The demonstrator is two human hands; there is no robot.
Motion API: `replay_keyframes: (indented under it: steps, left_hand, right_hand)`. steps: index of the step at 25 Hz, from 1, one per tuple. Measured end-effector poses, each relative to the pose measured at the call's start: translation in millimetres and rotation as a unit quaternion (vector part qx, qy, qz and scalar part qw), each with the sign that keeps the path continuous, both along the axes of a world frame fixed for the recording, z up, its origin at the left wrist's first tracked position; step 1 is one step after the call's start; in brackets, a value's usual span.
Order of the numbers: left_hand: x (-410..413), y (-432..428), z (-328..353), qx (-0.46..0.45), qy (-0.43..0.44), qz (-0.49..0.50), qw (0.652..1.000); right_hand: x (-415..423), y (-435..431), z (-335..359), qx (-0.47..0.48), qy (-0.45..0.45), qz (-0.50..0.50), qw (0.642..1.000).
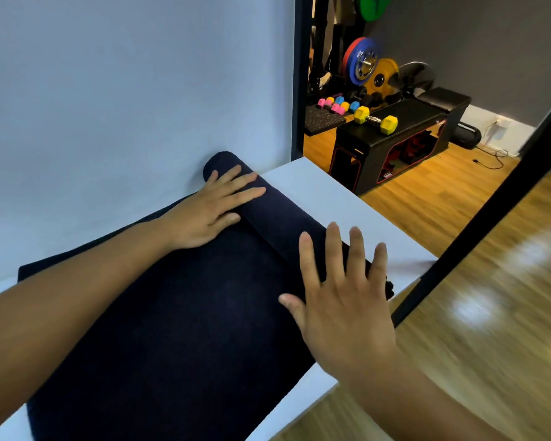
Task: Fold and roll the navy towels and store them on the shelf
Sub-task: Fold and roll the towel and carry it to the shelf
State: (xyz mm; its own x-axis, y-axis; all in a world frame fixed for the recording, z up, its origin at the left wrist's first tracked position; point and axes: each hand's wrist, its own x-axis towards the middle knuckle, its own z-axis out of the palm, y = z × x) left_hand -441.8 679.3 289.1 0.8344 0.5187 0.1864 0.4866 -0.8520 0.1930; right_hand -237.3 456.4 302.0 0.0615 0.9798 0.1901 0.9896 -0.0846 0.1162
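Under both sets of fingers, a navy towel (178, 329) is lying spread across a white surface (325, 198), with its far end wound into a thick roll (277, 224). The left hand (210, 211) is resting flat on the end of the roll next to the pale wall (109, 106). Its fingers (242, 181) are stretching out straight and slightly apart over the top of the roll, gripping nothing, while the thumb is lying against the flat cloth at the foot of the roll. The right hand (341, 300) is reaching over the other end of the roll, near the edge of the surface. Its fingers (333, 249) are fanning wide and straight across the roll, closing on nothing, and the palm is sitting above the flat part of the towel. The hand is a little blurred, so whether it is pressing down or only touching cannot be told.

The unrolled stretch of towel is running back from the fingers toward the person, beneath both forearms. Just past the right fingertips, a black post (477, 224) is slanting across a wooden floor (458, 218). Well beyond the left fingertips, through a doorway, a yellow dumbbell (376, 120) is lying on a black bench (407, 116), with coloured weight plates (363, 62) standing behind it.
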Motion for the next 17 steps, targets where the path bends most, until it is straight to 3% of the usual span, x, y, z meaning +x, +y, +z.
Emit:
replay_keyframes:
  steps: [4,7,9,11,13,15,17]
  left_hand:
    - [-20,-11,0,-0.007,-0.014,0.017,1.000]
    - [-12,-2,20,0.065,-0.017,0.013,0.998]
    - [8,10,43,0.084,0.029,0.003,0.996]
    - [35,20,65,0.045,0.140,0.001,0.989]
    - [57,30,76,0.013,0.257,-0.007,0.966]
    - [67,34,76,-0.074,0.298,-0.018,0.952]
    - [71,36,71,-0.151,0.283,-0.020,0.947]
  right_hand:
    - [-18,-22,-3,0.003,0.047,0.042,0.998]
    - [-18,-21,3,0.013,0.063,0.054,0.996]
    - [-6,-4,20,0.000,0.056,0.046,0.997]
    - [10,14,42,-0.030,0.072,0.052,0.996]
    - [25,28,47,-0.081,0.147,0.045,0.985]
    - [30,33,40,-0.140,0.172,0.019,0.975]
    - [29,33,34,-0.149,0.151,0.015,0.977]
